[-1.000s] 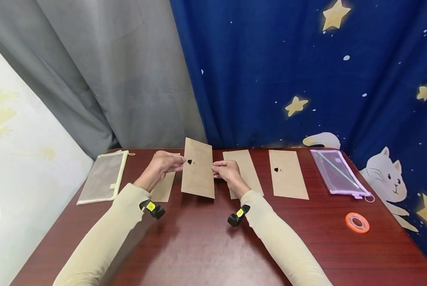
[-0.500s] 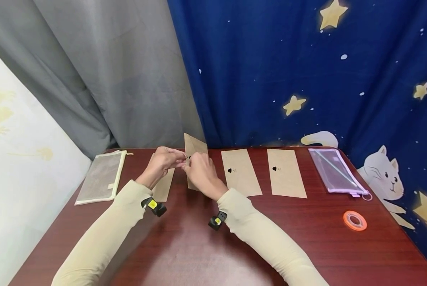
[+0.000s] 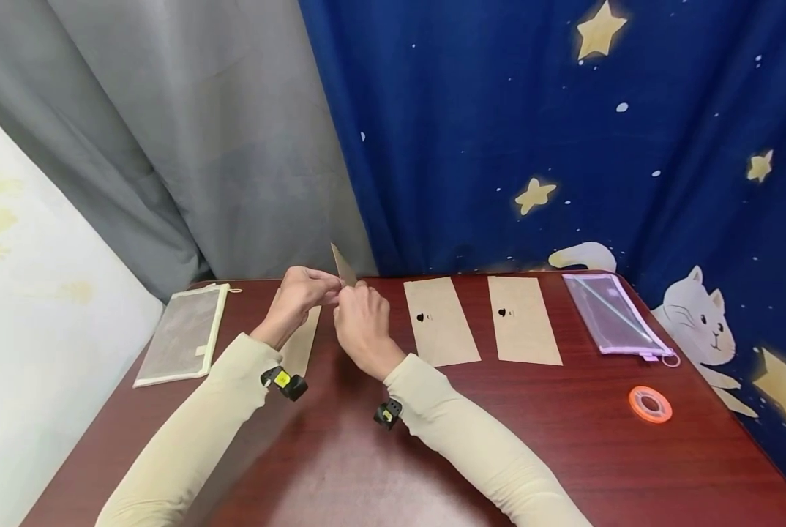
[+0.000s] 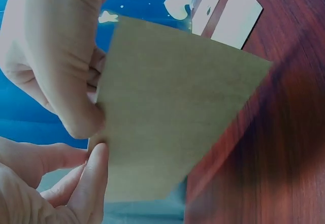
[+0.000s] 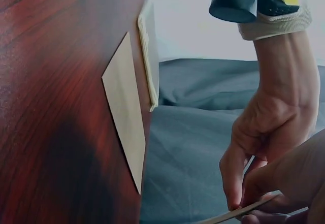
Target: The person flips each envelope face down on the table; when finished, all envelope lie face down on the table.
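Observation:
A flat brown kraft-paper rectangle [image 4: 172, 107] is held up over the table, nearly edge-on in the head view. My left hand [image 3: 301, 296] pinches its edge between thumb and fingers. Right beside it, my right hand [image 3: 364, 322] grips the same edge, thumb on the face towards the left wrist camera. Seen from the right wrist, only a thin strip of the paper rectangle [image 5: 228, 217] shows under the fingers. A similar brown rectangle [image 3: 302, 344] lies partly hidden behind my left hand. Two more, a middle rectangle [image 3: 442, 340] and a right rectangle [image 3: 526, 337], bear small black hat prints.
On the reddish-brown table [image 3: 498, 454], a cream-edged mesh zip pouch [image 3: 185, 333] lies at left. A purple mesh pouch [image 3: 610, 307] with a slim stick inside lies at right, an orange ring-shaped roll [image 3: 650, 405] in front of it. Curtains [image 3: 248, 146] hang behind.
My right hand has moved left from the rectangle's right edge to beside my left hand. The held rectangle has turned from facing the head camera to nearly edge-on.

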A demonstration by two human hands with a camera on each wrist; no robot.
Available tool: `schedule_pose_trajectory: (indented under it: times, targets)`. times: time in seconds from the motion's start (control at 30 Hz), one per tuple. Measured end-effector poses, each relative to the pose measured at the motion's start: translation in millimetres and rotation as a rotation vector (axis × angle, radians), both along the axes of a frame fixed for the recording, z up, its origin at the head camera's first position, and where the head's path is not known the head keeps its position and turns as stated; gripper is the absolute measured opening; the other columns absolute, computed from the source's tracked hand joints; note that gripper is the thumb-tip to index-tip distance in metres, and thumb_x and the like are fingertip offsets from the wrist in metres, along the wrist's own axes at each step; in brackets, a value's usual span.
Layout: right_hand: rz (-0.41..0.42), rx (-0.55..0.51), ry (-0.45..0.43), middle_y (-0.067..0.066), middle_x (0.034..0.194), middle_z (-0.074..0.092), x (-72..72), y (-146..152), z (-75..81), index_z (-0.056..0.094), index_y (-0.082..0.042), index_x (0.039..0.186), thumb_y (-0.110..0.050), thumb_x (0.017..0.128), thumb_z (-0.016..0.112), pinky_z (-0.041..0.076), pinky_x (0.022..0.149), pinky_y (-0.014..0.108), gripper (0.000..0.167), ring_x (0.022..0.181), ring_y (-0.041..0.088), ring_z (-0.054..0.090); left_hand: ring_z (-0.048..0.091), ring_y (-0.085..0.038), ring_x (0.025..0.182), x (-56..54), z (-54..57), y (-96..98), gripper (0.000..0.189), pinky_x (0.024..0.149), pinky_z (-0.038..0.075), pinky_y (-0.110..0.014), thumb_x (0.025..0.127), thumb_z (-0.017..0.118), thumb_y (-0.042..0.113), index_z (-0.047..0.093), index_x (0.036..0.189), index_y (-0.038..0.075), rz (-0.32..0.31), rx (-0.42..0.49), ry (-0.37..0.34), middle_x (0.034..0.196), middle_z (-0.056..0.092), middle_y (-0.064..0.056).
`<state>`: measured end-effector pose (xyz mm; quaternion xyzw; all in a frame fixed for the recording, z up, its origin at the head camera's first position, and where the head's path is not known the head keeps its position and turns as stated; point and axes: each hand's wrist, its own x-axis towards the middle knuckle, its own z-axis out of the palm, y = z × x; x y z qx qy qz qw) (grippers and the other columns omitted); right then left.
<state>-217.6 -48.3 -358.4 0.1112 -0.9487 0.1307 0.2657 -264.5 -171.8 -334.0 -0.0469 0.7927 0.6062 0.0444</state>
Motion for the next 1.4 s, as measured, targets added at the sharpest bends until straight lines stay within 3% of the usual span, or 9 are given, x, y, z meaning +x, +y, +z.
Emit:
schedule_pose_trajectory:
  times: [0.2, 0.4, 0.5, 0.67, 0.77, 0.87, 1.03, 1.2, 1.4]
  targets:
    - [-0.043, -0.067, 0.004, 0.006, 0.076, 0.067, -8.7, 5, 9.8, 0.074, -0.012, 0.074, -0.017, 0.086, 0.073, 0.057, 0.055, 0.037, 0.013, 0.069, 0.025, 0.07, 0.073, -0.005, 0.07, -7.1, -4.3, 5.6, 0.042, 0.082, 0.062, -0.029, 0.104, 0.057, 0.022, 0.063, 0.123, -0.015, 0.042, 0.105, -0.006, 0.086, 0.074, -0.006]
    - [-0.03, -0.159, -0.057, 0.006, 0.076, 0.067, -14.2, 8, 24.9, 0.07, -0.013, 0.068, -0.015, 0.087, 0.072, 0.058, 0.059, 0.038, 0.02, 0.073, 0.027, 0.072, 0.069, -0.013, 0.078, -21.2, -32.1, 2.2, 0.065, 0.079, 0.062, -0.028, 0.11, 0.027, 0.041, 0.04, 0.145, -0.013, -0.025, 0.312, -0.287, 0.111, 0.064, -0.021]
    - [-0.022, -0.189, -0.086, 0.006, 0.076, 0.067, -14.5, 7, 28.4, 0.066, -0.014, 0.063, -0.015, 0.089, 0.071, 0.057, 0.058, 0.037, 0.027, 0.073, 0.026, 0.071, 0.056, -0.01, 0.069, -23.1, -46.7, 2.6, 0.061, 0.067, 0.054, -0.023, 0.11, 0.018, 0.044, 0.055, 0.125, -0.003, -0.108, 0.414, -0.392, 0.087, 0.061, -0.008]
    - [-0.024, -0.209, -0.112, 0.007, 0.078, 0.069, -13.4, 4, 30.5, 0.071, -0.012, 0.071, -0.023, 0.092, 0.073, 0.057, 0.058, 0.036, 0.023, 0.073, 0.026, 0.071, 0.04, -0.005, 0.051, -20.6, -55.8, 7.2, 0.052, 0.053, 0.04, -0.019, 0.111, 0.024, 0.041, 0.055, 0.076, 0.018, -0.1, 0.527, -0.398, 0.058, 0.049, 0.007]
    - [-0.03, -0.203, -0.114, 0.009, 0.08, 0.07, -13.9, 5, 31.6, 0.075, -0.011, 0.077, -0.023, 0.092, 0.072, 0.059, 0.061, 0.036, 0.02, 0.074, 0.027, 0.072, 0.051, -0.005, 0.057, -21.1, -55.6, 8.2, 0.045, 0.057, 0.048, -0.019, 0.111, 0.025, 0.038, 0.059, 0.092, 0.014, -0.083, 0.49, -0.39, 0.066, 0.058, 0.004]
    - [-0.029, -0.197, -0.123, 0.011, 0.082, 0.071, -15.2, 9, 32.6, 0.076, -0.01, 0.078, -0.019, 0.093, 0.071, 0.061, 0.063, 0.037, 0.018, 0.076, 0.028, 0.073, 0.064, -0.011, 0.08, -23.0, -54.9, 7.1, 0.049, 0.068, 0.057, -0.023, 0.111, 0.025, 0.038, 0.054, 0.131, 0.004, -0.08, 0.422, -0.395, 0.099, 0.068, -0.01]
    - [-0.018, -0.196, -0.148, 0.014, 0.085, 0.072, -17.2, 16, 30.3, 0.077, -0.005, 0.086, -0.013, 0.098, 0.061, 0.062, 0.067, 0.038, 0.022, 0.079, 0.03, 0.074, 0.059, -0.023, 0.116, -24.4, -54.2, 1.7, 0.064, 0.094, 0.059, -0.029, 0.111, 0.024, 0.039, 0.028, 0.155, -0.007, -0.075, 0.385, -0.415, 0.154, 0.04, -0.026]
    - [0.012, -0.228, -0.159, 0.015, 0.086, 0.071, -20.3, 23, 24.8, 0.076, -0.002, 0.093, -0.014, 0.107, 0.046, 0.062, 0.07, 0.04, 0.036, 0.082, 0.03, 0.073, 0.064, -0.018, 0.099, -23.7, -51.9, -2.3, 0.061, 0.1, 0.057, -0.031, 0.111, 0.028, 0.037, 0.035, 0.152, -0.007, -0.032, 0.336, -0.383, 0.143, 0.047, -0.023]
    - [0.007, -0.311, -0.164, 0.015, 0.083, 0.07, -25.5, 35, 18.2, 0.071, -0.005, 0.075, -0.01, 0.101, 0.057, 0.061, 0.069, 0.041, 0.03, 0.081, 0.033, 0.072, 0.064, -0.016, 0.098, -20.2, -48.8, -3.5, 0.051, 0.114, 0.047, -0.038, 0.111, 0.034, 0.024, 0.037, 0.151, -0.006, -0.02, 0.279, -0.353, 0.136, 0.051, -0.019]
